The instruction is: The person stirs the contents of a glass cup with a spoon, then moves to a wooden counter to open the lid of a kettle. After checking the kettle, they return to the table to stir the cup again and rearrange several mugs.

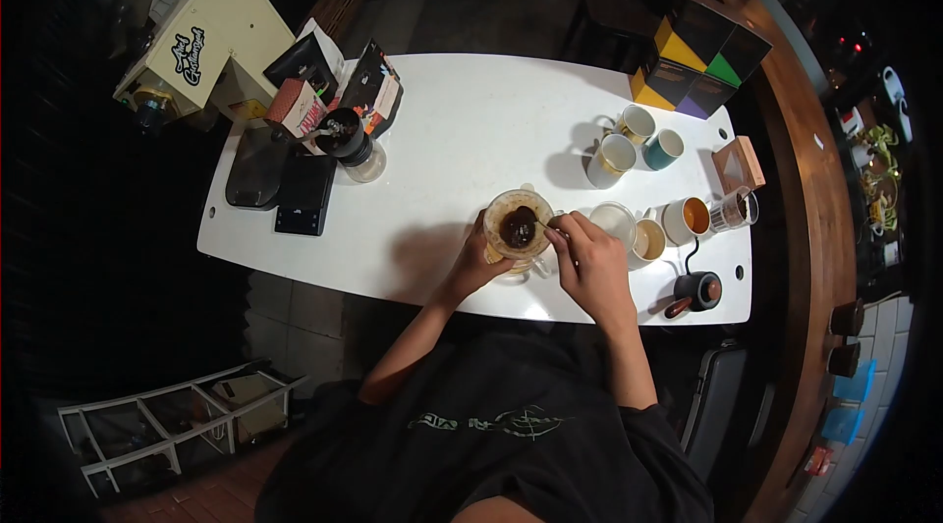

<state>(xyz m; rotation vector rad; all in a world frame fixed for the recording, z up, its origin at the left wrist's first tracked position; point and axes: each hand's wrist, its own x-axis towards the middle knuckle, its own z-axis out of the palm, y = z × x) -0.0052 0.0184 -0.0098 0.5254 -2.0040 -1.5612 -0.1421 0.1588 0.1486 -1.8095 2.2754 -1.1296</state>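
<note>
Black T-shirt (481, 454) nearest, left hand (474, 264) clasping a coffee dripper (504, 202), right hand (592, 260) pinching a thin stirrer (541, 223) over dark contents (518, 232), gooseneck kettle (700, 290) near right on white desk (462, 120).

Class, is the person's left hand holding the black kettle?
No, the left hand is around the dripper, while the kettle stands apart on the table.

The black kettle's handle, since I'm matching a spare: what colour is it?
The kettle handle is reddish brown, shown in the head view.
</note>
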